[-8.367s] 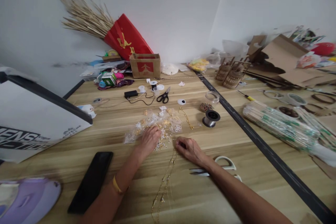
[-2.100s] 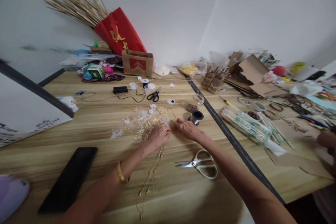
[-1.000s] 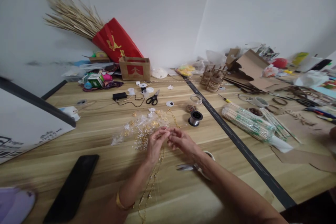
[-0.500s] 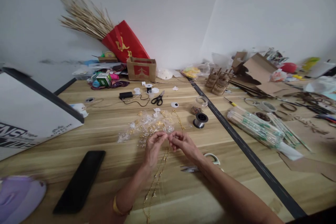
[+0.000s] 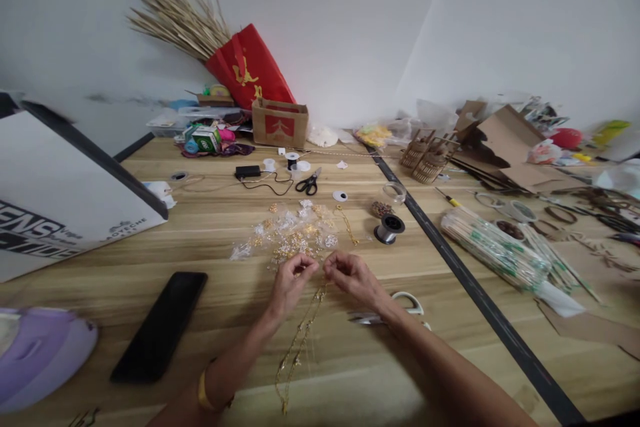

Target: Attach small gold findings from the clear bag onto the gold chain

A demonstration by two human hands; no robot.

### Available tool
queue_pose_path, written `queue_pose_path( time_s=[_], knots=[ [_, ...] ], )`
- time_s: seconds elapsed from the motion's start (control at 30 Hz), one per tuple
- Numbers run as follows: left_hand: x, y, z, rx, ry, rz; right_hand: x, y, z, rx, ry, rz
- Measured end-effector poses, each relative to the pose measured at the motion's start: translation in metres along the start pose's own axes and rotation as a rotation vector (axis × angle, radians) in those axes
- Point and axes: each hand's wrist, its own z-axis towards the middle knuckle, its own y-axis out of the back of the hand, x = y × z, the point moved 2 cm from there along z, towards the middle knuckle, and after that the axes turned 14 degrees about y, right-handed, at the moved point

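Note:
In the middle of the head view, my left hand and my right hand face each other with a small gap between the fingertips. My right thumb and fingers pinch the upper end of a gold beaded necklace, which trails toward me in two strands. The left thumb and finger are also pinched; whatever they hold is too small to make out. Just beyond lie gold and clear beads in small plastic bags. White-handled scissors lie partly beneath my right forearm.
Right of the beads stand a wire spool and a short gold chain. Black scissors lie farther back. A black phone and a purple object are at left. Wrapped sticks lie right of the dark table seam.
My fingertips have drawn slightly apart, from nearly touching to a visible gap. The whole view has shifted a little, with the table's things appearing farther right.

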Motion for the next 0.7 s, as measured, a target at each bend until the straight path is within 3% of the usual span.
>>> queue_pose_path(
  time_s=[0.2,0.43,0.7],
  knots=[
    [-0.011,0.003,-0.010,-0.010,-0.123,0.151,0.012,-0.001,0.002,0.021,-0.037,-0.004],
    [-0.011,0.006,-0.013,-0.044,-0.172,0.200,0.002,-0.009,0.008,0.015,-0.004,0.129],
    [-0.004,0.006,-0.013,-0.069,-0.136,0.186,-0.006,-0.008,0.006,0.048,0.118,-0.232]
  ],
)
